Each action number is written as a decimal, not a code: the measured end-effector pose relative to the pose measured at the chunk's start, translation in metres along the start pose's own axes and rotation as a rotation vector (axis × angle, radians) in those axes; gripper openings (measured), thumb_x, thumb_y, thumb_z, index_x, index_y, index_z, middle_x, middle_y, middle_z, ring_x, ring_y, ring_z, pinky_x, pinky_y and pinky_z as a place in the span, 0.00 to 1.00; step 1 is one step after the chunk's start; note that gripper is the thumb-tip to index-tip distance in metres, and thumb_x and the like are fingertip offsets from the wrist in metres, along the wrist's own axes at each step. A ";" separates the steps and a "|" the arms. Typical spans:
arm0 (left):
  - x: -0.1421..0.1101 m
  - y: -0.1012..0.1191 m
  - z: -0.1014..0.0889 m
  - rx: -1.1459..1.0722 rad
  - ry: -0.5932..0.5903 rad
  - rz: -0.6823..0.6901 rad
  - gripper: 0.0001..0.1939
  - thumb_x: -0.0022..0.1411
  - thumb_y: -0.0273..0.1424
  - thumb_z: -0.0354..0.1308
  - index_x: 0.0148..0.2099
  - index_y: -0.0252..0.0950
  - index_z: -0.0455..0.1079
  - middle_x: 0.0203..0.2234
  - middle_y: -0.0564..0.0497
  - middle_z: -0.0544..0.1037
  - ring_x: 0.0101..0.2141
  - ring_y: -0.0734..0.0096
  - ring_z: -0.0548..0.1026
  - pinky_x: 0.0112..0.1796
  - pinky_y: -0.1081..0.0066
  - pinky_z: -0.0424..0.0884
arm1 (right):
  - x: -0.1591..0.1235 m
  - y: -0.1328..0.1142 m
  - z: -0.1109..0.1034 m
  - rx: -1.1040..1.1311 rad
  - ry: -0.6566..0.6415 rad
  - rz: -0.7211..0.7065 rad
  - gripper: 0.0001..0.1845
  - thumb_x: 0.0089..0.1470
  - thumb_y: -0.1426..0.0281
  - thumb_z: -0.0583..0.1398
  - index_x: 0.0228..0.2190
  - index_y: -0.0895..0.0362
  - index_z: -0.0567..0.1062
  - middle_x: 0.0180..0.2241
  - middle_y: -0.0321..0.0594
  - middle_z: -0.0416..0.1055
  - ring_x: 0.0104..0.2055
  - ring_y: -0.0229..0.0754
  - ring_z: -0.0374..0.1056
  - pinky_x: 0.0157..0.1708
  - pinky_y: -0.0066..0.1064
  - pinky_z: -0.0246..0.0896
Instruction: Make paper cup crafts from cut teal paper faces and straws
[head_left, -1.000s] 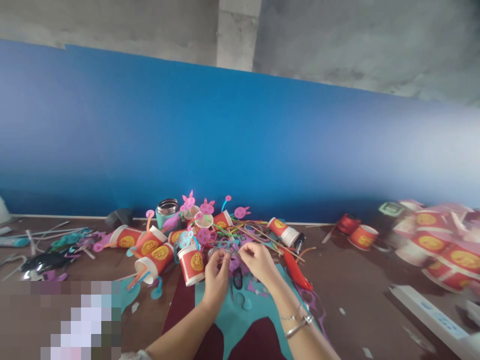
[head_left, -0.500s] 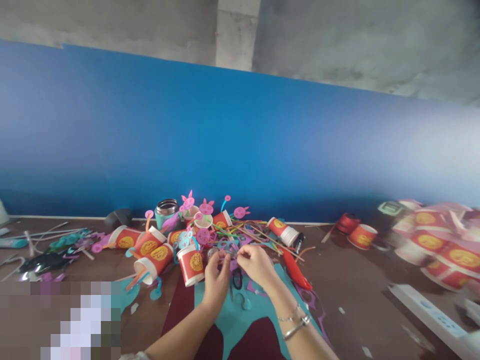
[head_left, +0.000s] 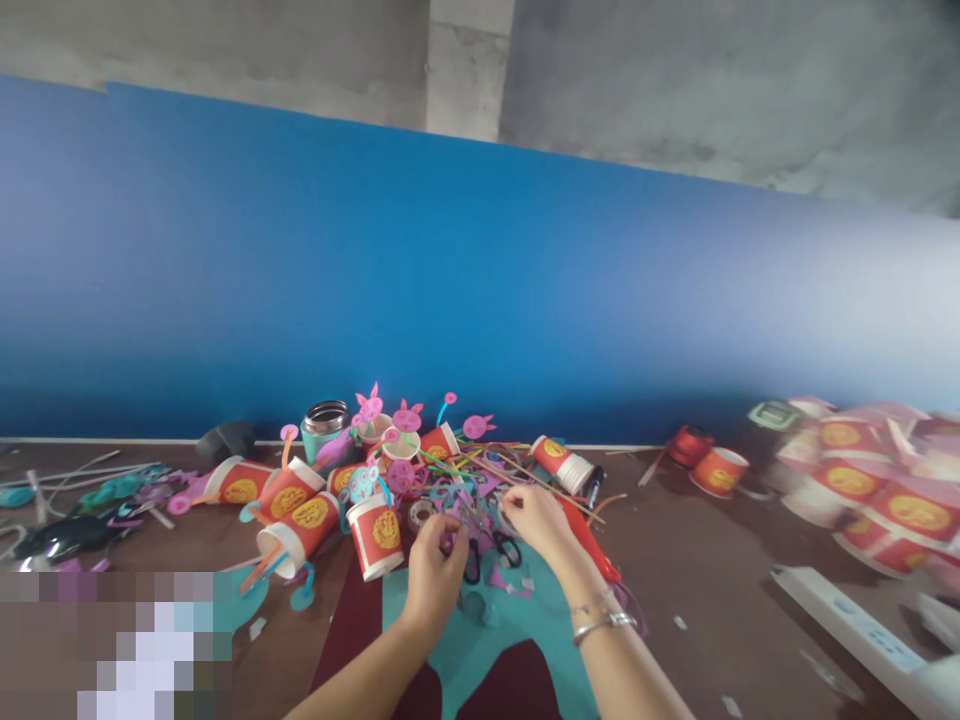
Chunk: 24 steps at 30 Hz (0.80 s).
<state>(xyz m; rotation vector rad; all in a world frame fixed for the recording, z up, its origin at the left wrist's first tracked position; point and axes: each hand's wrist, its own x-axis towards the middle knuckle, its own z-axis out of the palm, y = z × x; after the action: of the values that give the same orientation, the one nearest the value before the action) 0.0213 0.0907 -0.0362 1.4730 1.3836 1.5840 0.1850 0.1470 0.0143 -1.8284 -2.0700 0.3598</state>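
Observation:
My left hand (head_left: pixel 436 572) is over the teal paper (head_left: pixel 517 625), its thumb and fingertips pinched together. A bit of purple shows at those fingertips, too small to name. To its right, my right hand (head_left: pixel 538 520) is also closed in a pinch above the paper scraps; whatever it may hold is hidden. Black-handled scissors (head_left: pixel 508 548) lie between the hands. A roll of clear tape (head_left: pixel 421 514) sits just behind my left hand. Left of that hand stands a tilted red-and-white paper cup (head_left: pixel 376 540) with a blue paper face (head_left: pixel 365 484) on it.
Several decorated paper cups (head_left: pixel 311 515) lie at the left, near an open teal flask (head_left: pixel 325 430). A cup stack (head_left: pixel 562 465) and a red pouch (head_left: pixel 589 535) are right of the scraps. Further right are a red cup (head_left: pixel 720 472), a cup pile (head_left: pixel 892 480) and a power strip (head_left: pixel 847 620).
My hands have moved apart, the right one going rightward and the left staying over the paper. More of the scissors and the tape roll shows. The view has shifted slightly.

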 end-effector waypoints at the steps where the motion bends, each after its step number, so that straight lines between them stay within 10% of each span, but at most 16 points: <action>1: 0.001 -0.001 0.000 -0.007 0.005 -0.002 0.08 0.56 0.35 0.55 0.27 0.37 0.66 0.20 0.54 0.67 0.24 0.71 0.65 0.26 0.74 0.60 | 0.003 -0.004 0.004 0.000 0.000 -0.028 0.13 0.50 0.75 0.54 0.30 0.55 0.79 0.35 0.43 0.77 0.41 0.45 0.70 0.39 0.29 0.57; 12: 0.007 -0.003 0.001 -0.216 0.053 -0.162 0.12 0.52 0.39 0.57 0.25 0.36 0.65 0.18 0.55 0.66 0.22 0.72 0.65 0.25 0.75 0.61 | 0.010 -0.020 0.026 0.016 -0.078 -0.145 0.08 0.43 0.72 0.62 0.30 0.55 0.78 0.36 0.41 0.76 0.44 0.47 0.68 0.40 0.30 0.56; 19: 0.009 -0.005 0.001 -0.226 0.102 -0.176 0.17 0.53 0.45 0.57 0.26 0.36 0.65 0.19 0.55 0.67 0.23 0.71 0.67 0.26 0.74 0.62 | -0.005 -0.011 -0.030 -0.022 0.113 0.015 0.05 0.46 0.72 0.58 0.30 0.56 0.71 0.26 0.40 0.73 0.30 0.43 0.68 0.28 0.28 0.51; 24: 0.007 -0.004 0.002 -0.206 0.084 -0.119 0.13 0.55 0.41 0.56 0.27 0.37 0.64 0.19 0.55 0.67 0.23 0.70 0.67 0.26 0.73 0.62 | -0.036 -0.036 -0.056 0.186 0.058 -0.207 0.02 0.45 0.73 0.57 0.26 0.55 0.69 0.23 0.33 0.70 0.26 0.38 0.65 0.26 0.25 0.52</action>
<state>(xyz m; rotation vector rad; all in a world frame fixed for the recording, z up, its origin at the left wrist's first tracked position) 0.0201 0.0990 -0.0378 1.1939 1.2856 1.6735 0.1795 0.1045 0.0765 -1.4862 -2.0858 0.4223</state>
